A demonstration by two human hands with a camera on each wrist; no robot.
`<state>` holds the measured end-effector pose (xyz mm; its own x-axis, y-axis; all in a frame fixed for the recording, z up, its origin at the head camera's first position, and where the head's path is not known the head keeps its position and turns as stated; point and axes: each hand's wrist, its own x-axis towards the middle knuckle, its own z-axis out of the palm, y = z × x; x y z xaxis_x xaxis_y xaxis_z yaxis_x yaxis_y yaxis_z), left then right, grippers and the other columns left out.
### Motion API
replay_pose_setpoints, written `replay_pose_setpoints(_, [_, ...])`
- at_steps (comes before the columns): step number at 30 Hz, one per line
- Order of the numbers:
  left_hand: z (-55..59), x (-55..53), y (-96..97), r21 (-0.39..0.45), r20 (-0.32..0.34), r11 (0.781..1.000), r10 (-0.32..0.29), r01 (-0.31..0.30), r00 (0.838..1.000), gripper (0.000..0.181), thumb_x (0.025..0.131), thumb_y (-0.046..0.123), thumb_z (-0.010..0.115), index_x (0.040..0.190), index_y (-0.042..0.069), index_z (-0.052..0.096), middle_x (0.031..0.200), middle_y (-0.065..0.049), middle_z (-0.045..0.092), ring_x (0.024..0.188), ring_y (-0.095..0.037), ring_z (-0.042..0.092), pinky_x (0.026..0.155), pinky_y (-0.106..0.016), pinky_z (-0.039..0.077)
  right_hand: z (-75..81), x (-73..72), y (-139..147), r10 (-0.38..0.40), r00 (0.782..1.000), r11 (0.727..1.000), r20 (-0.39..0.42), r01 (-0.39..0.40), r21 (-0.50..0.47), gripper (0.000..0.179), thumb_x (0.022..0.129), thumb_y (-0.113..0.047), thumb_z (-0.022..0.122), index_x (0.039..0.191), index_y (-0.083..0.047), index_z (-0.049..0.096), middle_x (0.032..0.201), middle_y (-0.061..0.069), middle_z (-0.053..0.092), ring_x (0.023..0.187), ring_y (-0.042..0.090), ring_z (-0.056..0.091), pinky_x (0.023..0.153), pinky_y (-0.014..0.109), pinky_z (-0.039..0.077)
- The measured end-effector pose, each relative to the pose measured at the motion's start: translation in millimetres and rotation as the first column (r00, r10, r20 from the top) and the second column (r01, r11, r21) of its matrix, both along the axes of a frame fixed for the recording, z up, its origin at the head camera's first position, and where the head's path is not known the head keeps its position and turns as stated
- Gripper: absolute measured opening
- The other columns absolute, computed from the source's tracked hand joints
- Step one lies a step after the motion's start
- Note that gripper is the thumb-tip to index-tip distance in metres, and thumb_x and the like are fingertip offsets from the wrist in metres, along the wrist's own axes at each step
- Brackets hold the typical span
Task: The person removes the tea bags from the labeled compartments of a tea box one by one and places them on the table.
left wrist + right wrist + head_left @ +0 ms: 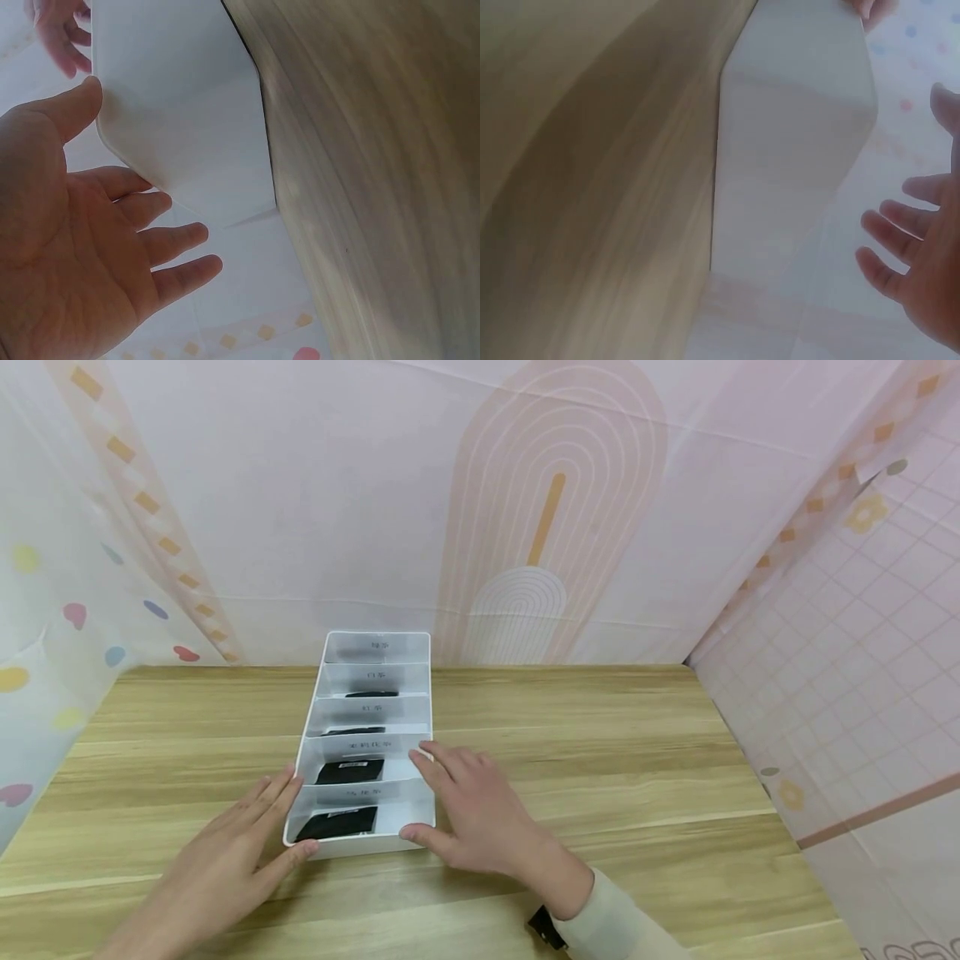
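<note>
Wood-grain table [585, 768] | white box [367, 847] — five compartments [401, 768], flat black items [351, 772] | left [232, 847], right hand [483, 814] — fingers [281, 800] apart

1. my head view, farthest back, looks forward and down across the table [570, 727] to the patterned backdrop [337, 502].
2. my left wrist view sits close, turned sideways, facing the white box [187, 127] past the left hand [82, 232].
3. my right wrist view mirrors that past the right hand [934, 274].
4. all three share the box.
</note>
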<state>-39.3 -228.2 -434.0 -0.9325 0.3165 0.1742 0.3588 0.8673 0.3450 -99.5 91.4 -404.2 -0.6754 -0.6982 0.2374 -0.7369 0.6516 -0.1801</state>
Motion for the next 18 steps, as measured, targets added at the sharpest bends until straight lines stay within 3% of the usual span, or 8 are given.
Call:
replay_pose_setpoints(5, [-0.8, 1.6, 0.2, 0.007, -0.015, 1.0, 0.001, -0.001, 1.0, 0.083, 0.1, 0.047, 0.07, 0.161, 0.001, 0.038, 0.166, -0.019, 0.035, 0.145, -0.05, 0.04, 0.123, -0.056, 0.028, -4.2, 3.5, -12.3, 0.06, 0.996, 0.998, -0.072, -0.062, -0.022, 0.079, 0.098, -0.058, 0.066, 0.156, -0.007, 0.048, 0.155, 0.01, 0.05, 0.133, 0.026, 0.056, 0.109, 0.046, 0.047])
replay_pose_setpoints(8, [-1.4, 2.3, -0.2, 0.006, -0.018, 1.0, 0.001, -0.001, 1.0, 0.084, 0.1, 0.046, 0.071, 0.161, 0.0, 0.038, 0.166, -0.02, 0.035, 0.146, -0.049, 0.04, 0.126, -0.051, 0.023, -6.4, 4.1, -19.6, 0.092, 0.99, 0.994, -0.108, -0.097, -0.045, 0.076, 0.096, -0.056, 0.07, 0.152, -0.008, 0.052, 0.15, 0.009, 0.054, 0.127, 0.024, 0.059, 0.104, 0.042, 0.05])
replay_pose_setpoints(14, [0.1, 1.3, -0.9, 0.002, -0.016, 1.0, -0.007, 0.007, 1.0, 0.084, 0.1, 0.047, 0.07, 0.162, 0.001, 0.036, 0.167, -0.019, 0.034, 0.147, -0.049, 0.039, 0.129, -0.045, 0.018, -10.5, 6.0, -31.4, 0.137, 0.985, 0.987, -0.107, -0.145, -0.072, 0.068, 0.097, -0.053, 0.071, 0.147, -0.009, 0.057, 0.141, 0.007, 0.059, 0.125, 0.021, 0.059, 0.1, 0.037, 0.051])
replay_pose_setpoints(18, [0.8, 0.6, -0.9, 0.003, -0.016, 1.0, -0.011, 0.011, 1.0, 0.084, 0.101, 0.047, 0.069, 0.162, 0.001, 0.034, 0.168, -0.018, 0.033, 0.146, -0.049, 0.039, 0.126, -0.052, 0.024, -14.1, 8.6, -39.5, 0.155, 0.983, 0.986, -0.097, -0.16, -0.047, 0.063, 0.099, -0.052, 0.07, 0.144, -0.009, 0.06, 0.138, 0.005, 0.061, 0.124, 0.019, 0.06, 0.103, 0.033, 0.05])
